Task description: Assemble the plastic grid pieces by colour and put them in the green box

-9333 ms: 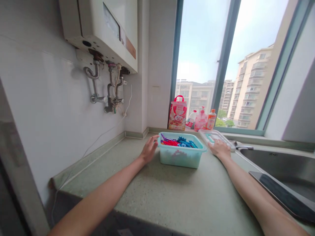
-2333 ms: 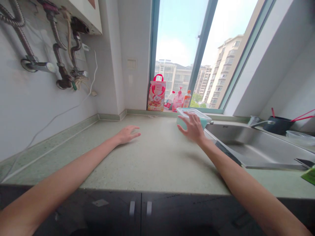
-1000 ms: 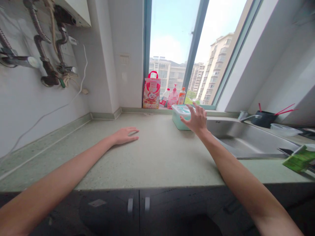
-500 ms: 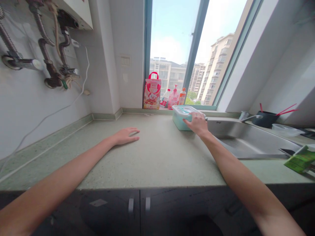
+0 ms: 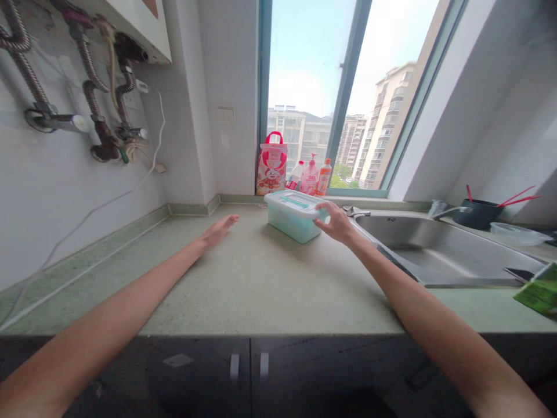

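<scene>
A pale green plastic storage box (image 5: 289,225) with a white lid is on or just above the counter, in the middle below the window. My right hand (image 5: 337,223) grips its right end, the thumb low on the side and the fingers at the lid's rim. To the left of the box, my left hand (image 5: 217,230) is turned on its side with its fingers stretched out, slightly blurred. It holds nothing, and a gap separates it from the box. What the box contains cannot be made out through its walls.
The steel sink (image 5: 435,247) with its tap lies to the right, with a black pot (image 5: 476,215), a clear plastic bowl (image 5: 517,233) and a green carton (image 5: 539,293) around it. On the windowsill stand a pink bag (image 5: 272,168) and several bottles. A white cable (image 5: 91,215) hangs at left.
The storage box has moved left, away from the sink, with my right hand on it. My left hand has turned onto its side and shifted slightly. The view has tilted a little.
</scene>
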Action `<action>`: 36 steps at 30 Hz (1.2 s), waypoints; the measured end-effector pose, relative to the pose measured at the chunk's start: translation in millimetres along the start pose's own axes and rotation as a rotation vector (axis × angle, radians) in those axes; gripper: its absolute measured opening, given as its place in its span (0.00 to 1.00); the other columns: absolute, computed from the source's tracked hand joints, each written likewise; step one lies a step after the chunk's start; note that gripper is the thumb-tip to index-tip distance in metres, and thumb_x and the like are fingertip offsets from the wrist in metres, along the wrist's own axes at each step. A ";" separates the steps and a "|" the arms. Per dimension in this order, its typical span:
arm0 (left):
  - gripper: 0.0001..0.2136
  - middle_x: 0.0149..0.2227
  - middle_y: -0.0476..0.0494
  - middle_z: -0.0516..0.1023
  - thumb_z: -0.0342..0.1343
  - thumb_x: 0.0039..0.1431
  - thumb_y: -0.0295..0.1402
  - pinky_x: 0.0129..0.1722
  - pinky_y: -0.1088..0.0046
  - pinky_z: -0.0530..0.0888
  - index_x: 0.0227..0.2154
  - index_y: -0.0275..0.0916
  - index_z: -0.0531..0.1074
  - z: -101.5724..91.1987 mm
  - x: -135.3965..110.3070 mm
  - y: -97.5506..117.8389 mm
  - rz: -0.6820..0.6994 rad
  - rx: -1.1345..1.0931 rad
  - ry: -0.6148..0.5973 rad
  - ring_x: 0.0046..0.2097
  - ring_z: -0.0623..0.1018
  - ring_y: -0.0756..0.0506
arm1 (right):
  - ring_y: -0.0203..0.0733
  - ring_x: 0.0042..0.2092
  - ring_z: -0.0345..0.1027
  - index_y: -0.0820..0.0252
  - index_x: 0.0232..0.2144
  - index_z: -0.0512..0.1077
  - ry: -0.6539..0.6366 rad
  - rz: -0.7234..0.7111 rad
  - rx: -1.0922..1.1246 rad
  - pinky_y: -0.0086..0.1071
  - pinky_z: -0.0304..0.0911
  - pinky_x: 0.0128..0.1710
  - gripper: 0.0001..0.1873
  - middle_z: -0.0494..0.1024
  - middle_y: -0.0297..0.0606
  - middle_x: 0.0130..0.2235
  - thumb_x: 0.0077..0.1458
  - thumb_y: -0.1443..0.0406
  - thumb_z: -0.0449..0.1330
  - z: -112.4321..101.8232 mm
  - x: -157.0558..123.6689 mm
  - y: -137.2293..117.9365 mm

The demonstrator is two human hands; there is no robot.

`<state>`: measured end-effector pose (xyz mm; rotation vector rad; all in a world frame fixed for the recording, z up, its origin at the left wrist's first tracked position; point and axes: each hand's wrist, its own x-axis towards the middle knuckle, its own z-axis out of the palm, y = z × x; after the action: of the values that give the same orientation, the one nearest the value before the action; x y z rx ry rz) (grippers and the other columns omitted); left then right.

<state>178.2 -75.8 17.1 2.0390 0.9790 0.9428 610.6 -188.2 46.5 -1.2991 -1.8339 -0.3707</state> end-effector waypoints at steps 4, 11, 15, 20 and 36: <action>0.44 0.71 0.30 0.68 0.36 0.65 0.71 0.68 0.43 0.64 0.70 0.44 0.67 -14.5 1.7 7.1 0.004 -0.196 0.148 0.70 0.69 0.31 | 0.57 0.57 0.73 0.53 0.51 0.69 -0.106 -0.156 0.205 0.51 0.67 0.61 0.17 0.78 0.47 0.56 0.61 0.57 0.61 1.8 -0.1 -33.1; 0.42 0.69 0.33 0.69 0.48 0.61 0.70 0.63 0.50 0.72 0.68 0.44 0.67 -20.9 0.0 10.5 0.079 -0.472 0.225 0.69 0.70 0.31 | 0.62 0.67 0.65 0.52 0.55 0.67 -0.222 -0.314 0.429 0.55 0.61 0.67 0.24 0.75 0.51 0.59 0.68 0.45 0.54 1.9 -7.3 -80.6; 0.41 0.69 0.34 0.69 0.52 0.62 0.64 0.63 0.52 0.73 0.70 0.43 0.65 -13.9 -7.1 24.5 0.117 -0.546 0.171 0.67 0.72 0.31 | 0.64 0.74 0.54 0.53 0.56 0.67 -0.231 -0.291 0.450 0.59 0.55 0.70 0.29 0.70 0.54 0.66 0.69 0.40 0.50 5.7 -9.2 -83.6; 0.37 0.62 0.38 0.77 0.55 0.57 0.47 0.58 0.52 0.76 0.69 0.38 0.63 -7.2 -15.7 41.7 0.063 -0.522 0.080 0.58 0.78 0.31 | 0.61 0.75 0.54 0.53 0.56 0.67 -0.240 -0.236 0.466 0.59 0.59 0.68 0.29 0.67 0.55 0.69 0.69 0.39 0.51 7.3 -10.0 -72.4; 0.34 0.58 0.38 0.79 0.51 0.55 0.45 0.54 0.54 0.78 0.64 0.37 0.67 -2.7 -16.9 39.5 0.099 -0.610 0.161 0.57 0.79 0.32 | 0.59 0.61 0.74 0.53 0.54 0.70 -0.123 -0.269 0.196 0.49 0.69 0.61 0.22 0.78 0.51 0.61 0.68 0.47 0.61 12.6 -17.1 -41.5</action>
<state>181.8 -108.4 44.9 1.5213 0.5706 1.2886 570.2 -208.3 34.8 -0.9630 -2.0992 -0.2486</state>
